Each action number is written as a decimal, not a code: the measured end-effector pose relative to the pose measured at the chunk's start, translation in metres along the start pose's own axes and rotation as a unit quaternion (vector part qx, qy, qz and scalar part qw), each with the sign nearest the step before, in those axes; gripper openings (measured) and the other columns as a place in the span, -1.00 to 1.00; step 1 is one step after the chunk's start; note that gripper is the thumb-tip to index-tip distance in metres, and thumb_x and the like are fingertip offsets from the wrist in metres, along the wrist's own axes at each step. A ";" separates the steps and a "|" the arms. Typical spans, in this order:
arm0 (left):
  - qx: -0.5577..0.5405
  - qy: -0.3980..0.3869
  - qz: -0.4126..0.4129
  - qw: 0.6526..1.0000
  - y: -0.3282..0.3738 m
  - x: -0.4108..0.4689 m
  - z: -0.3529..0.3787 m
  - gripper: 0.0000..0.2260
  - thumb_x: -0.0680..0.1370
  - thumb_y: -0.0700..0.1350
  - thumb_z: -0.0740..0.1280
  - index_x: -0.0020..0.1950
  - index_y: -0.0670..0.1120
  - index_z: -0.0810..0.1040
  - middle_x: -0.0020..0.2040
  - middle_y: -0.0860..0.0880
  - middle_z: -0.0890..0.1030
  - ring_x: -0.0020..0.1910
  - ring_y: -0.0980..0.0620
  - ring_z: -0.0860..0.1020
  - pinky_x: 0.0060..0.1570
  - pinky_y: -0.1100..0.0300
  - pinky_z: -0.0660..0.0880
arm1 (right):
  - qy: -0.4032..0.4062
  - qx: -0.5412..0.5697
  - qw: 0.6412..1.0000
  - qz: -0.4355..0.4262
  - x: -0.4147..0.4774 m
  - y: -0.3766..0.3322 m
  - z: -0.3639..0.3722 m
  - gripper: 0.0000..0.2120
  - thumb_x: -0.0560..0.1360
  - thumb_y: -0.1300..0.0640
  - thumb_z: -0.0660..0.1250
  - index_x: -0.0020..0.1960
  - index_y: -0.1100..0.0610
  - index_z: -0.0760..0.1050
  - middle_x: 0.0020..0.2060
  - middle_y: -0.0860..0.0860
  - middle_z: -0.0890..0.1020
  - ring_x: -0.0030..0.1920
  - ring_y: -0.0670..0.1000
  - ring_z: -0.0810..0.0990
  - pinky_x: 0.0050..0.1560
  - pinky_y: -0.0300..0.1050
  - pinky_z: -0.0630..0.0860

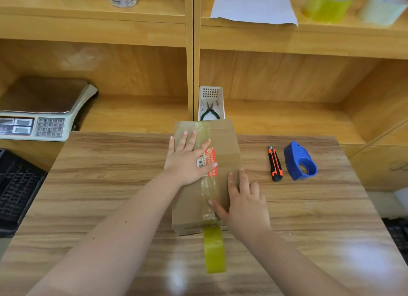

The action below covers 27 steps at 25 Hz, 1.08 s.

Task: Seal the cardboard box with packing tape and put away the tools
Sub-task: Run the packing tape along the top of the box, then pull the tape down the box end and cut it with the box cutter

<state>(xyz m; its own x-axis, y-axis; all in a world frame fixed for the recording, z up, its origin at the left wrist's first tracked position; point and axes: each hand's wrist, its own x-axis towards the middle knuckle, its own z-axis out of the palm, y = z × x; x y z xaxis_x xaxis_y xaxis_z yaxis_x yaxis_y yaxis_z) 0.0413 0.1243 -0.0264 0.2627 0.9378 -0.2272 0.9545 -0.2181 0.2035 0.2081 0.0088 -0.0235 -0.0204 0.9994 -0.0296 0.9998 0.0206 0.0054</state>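
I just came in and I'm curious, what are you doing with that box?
A person is taping a brown cardboard box shut on the wooden table. The left hand presses flat on top; the right hand smooths the yellowish clear tape strip, whose loose end hangs off the near edge. The orange-and-black utility knife and blue plastic tape dispenser lie beside it.
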 end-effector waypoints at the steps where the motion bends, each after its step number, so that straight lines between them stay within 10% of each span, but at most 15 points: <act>1: 0.004 0.011 0.003 1.000 -0.001 0.000 0.002 -0.30 0.44 0.49 -0.07 0.54 0.30 -0.10 0.62 0.00 -0.20 0.58 -0.06 -0.28 0.49 -0.20 -0.34 | 0.008 0.018 1.000 -0.006 0.000 0.004 0.000 -0.21 0.40 -0.40 -0.02 0.39 0.12 0.36 0.36 0.18 0.43 0.05 0.21 0.51 -0.06 0.09 0.55; 9: -0.020 0.062 0.012 0.998 -0.004 0.001 0.009 -0.28 0.42 0.50 -0.06 0.54 0.29 -0.02 0.63 0.00 -0.12 0.59 -0.04 -0.22 0.52 -0.16 -0.30 | -0.044 0.307 0.939 0.146 0.083 0.132 0.060 -0.60 0.51 0.20 0.26 0.35 0.13 0.37 0.29 0.14 0.45 0.28 0.16 0.44 0.30 0.07 0.41; 16: -0.040 0.066 0.001 0.997 -0.005 0.000 0.009 -0.26 0.38 0.50 -0.05 0.53 0.30 0.06 0.62 0.01 -0.06 0.60 0.00 -0.18 0.53 -0.13 -0.29 | -0.228 0.201 0.934 0.186 0.131 0.185 0.143 -0.36 0.56 0.19 0.14 0.54 0.08 -0.09 0.56 0.02 -0.04 0.54 0.17 -0.03 0.51 0.13 0.03; 27: -0.054 0.082 0.013 0.995 -0.003 -0.001 0.009 -0.26 0.38 0.50 0.06 0.52 0.26 0.15 0.62 -0.02 0.04 0.60 -0.02 -0.09 0.54 -0.14 -0.22 | -0.191 0.164 0.960 0.122 0.000 0.142 0.156 -0.38 0.55 -0.01 0.13 0.52 0.15 0.02 0.56 0.07 0.02 0.51 0.15 0.12 0.43 0.05 0.22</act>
<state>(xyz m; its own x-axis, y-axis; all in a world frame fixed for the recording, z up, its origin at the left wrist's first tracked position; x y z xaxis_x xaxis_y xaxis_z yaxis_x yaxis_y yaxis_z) 0.0396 0.1219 -0.0351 0.2520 0.9657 -0.0630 0.9246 -0.2210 0.3102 0.3508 0.0071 -0.1791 0.1548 0.8888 -0.4313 0.9239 -0.2848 -0.2554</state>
